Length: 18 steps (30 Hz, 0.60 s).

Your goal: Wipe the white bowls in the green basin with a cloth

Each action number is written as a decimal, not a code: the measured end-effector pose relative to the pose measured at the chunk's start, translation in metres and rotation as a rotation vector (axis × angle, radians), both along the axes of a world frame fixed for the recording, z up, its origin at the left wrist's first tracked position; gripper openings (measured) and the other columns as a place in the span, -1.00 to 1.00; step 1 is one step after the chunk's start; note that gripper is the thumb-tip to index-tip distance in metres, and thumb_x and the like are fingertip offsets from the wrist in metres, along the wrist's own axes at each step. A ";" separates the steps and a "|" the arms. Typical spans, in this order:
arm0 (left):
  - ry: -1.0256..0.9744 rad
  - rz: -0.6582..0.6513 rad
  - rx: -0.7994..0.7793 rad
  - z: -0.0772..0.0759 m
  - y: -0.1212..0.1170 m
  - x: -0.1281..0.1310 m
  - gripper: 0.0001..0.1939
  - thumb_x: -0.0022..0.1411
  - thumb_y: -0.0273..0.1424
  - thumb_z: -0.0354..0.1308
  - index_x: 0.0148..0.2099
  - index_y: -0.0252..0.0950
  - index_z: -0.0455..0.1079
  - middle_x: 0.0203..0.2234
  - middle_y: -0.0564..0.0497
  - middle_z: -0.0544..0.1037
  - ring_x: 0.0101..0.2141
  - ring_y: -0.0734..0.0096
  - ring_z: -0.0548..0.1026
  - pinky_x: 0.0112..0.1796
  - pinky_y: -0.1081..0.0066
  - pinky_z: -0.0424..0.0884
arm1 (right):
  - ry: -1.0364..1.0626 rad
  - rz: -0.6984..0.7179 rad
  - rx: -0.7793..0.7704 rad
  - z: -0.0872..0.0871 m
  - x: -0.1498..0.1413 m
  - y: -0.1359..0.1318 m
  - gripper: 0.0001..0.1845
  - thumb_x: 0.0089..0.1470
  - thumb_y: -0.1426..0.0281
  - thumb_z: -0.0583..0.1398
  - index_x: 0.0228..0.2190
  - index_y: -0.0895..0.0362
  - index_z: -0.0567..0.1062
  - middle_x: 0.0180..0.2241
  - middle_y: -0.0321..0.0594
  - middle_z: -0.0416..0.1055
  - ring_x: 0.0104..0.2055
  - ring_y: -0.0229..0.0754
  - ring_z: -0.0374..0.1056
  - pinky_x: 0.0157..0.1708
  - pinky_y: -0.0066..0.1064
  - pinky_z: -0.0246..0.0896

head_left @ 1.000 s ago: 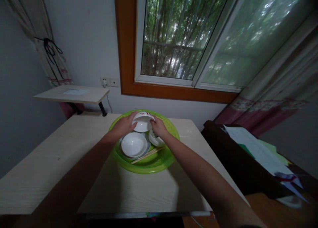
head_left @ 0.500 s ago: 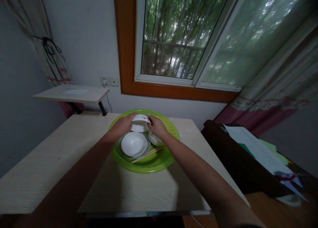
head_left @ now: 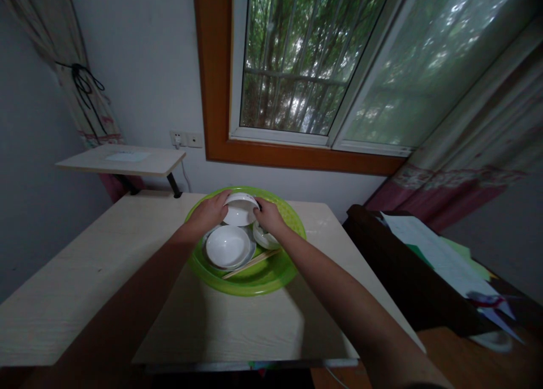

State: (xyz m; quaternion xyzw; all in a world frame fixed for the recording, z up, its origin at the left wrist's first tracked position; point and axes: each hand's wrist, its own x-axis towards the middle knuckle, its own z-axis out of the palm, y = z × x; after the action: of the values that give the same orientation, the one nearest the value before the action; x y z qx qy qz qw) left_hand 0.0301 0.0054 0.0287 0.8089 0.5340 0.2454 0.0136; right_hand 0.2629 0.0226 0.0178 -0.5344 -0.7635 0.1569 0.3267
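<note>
Between my two hands a white bowl (head_left: 240,212) is tilted with its inside facing me. My left hand (head_left: 210,212) grips its left edge, and my right hand (head_left: 270,215) is closed on its right edge. Just in front of it sits another white bowl (head_left: 228,246) on a plate (head_left: 251,253), inside a large green basin (head_left: 258,287). To the right, partly hidden by my right hand and wrist, is a further pale bowl (head_left: 265,239). A pair of wooden chopsticks (head_left: 251,264) lies slantwise in the front of the basin.
The basin stands on a light wooden table (head_left: 190,327). A small raised shelf (head_left: 156,164) with a paper on it is at the back left. Beyond the table's right edge, papers (head_left: 436,253) lie on a dark surface. A window (head_left: 314,67) is behind.
The held bowl has tipped slightly, so more of its inside and less of its patterned outside shows. Both hands keep their grip in nearly the same place.
</note>
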 end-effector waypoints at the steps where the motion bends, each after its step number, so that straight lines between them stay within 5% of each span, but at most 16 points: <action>1: 0.003 0.012 -0.014 -0.002 0.001 0.000 -0.43 0.40 -0.41 0.05 0.42 -0.29 0.21 0.18 -0.25 0.55 0.10 0.11 0.57 0.13 0.19 0.44 | 0.008 -0.008 -0.002 0.000 0.000 0.000 -0.52 0.17 0.59 0.15 0.09 0.15 0.59 0.06 -0.09 0.62 0.08 -0.05 0.52 0.16 -0.30 0.33; 8: -0.027 0.014 -0.127 -0.007 0.003 0.000 -0.44 0.40 -0.36 0.06 0.39 -0.32 0.21 0.00 -0.24 0.65 -0.01 0.07 0.63 0.04 0.17 0.50 | 0.042 -0.030 -0.046 0.001 0.002 0.002 -0.56 0.19 0.57 0.15 0.05 0.16 0.62 0.02 -0.08 0.63 0.04 -0.05 0.54 0.13 -0.30 0.36; 18: -0.199 -0.095 -0.063 -0.002 0.002 -0.001 -0.39 0.33 -0.56 -0.03 0.39 -0.24 0.25 0.22 -0.13 0.53 0.20 0.24 0.49 0.24 0.22 0.37 | -0.059 0.043 -0.004 0.000 -0.001 -0.003 -0.60 0.19 0.54 0.20 0.04 0.12 0.60 -0.01 -0.12 0.63 0.02 -0.04 0.53 0.11 -0.30 0.36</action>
State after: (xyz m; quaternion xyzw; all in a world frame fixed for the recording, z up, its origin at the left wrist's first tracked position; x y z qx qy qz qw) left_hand 0.0291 0.0079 0.0267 0.8042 0.4984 0.3068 0.1034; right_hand 0.2623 0.0198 0.0182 -0.5228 -0.7839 0.1496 0.2997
